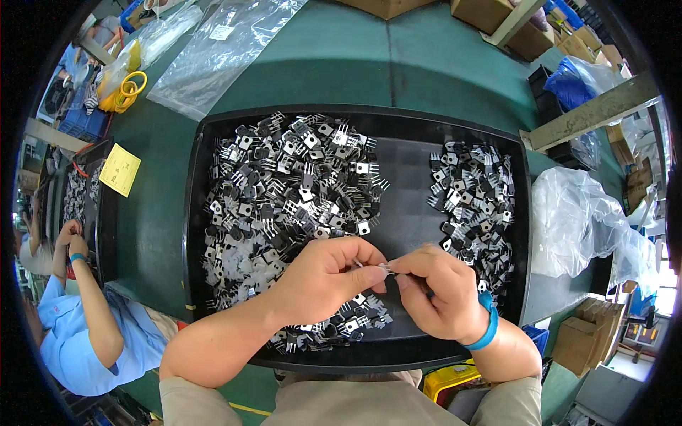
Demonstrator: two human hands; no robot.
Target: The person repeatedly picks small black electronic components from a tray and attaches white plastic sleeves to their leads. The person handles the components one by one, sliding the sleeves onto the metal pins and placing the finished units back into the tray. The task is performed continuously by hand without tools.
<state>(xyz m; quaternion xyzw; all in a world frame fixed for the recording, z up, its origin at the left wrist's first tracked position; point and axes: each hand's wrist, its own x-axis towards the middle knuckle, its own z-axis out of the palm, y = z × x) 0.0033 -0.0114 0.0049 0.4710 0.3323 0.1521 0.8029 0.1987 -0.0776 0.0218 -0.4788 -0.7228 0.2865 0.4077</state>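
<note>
Over the front middle of a black tray [398, 361], my two hands meet fingertip to fingertip. My left hand [312, 280] is closed in a pinch on a small transistor, mostly hidden by the fingers. My right hand [442, 295], with a blue band at its wrist, pinches a tiny whitish piece [387, 269] against it; its exact shape is too small to tell. A big heap of black three-legged transistors [298, 170] fills the tray's left part. Small translucent white pieces [241, 263] lie among them. A smaller transistor heap [474, 192] is along the right wall.
The tray stands on a green table [320, 64]. Clear plastic bags lie at the back left [220, 57] and right [572, 220]. A yellow note [120, 170] is to the left, near a co-worker [92, 319] at another black tray. A slanted metal bar [597, 113] rises at the right.
</note>
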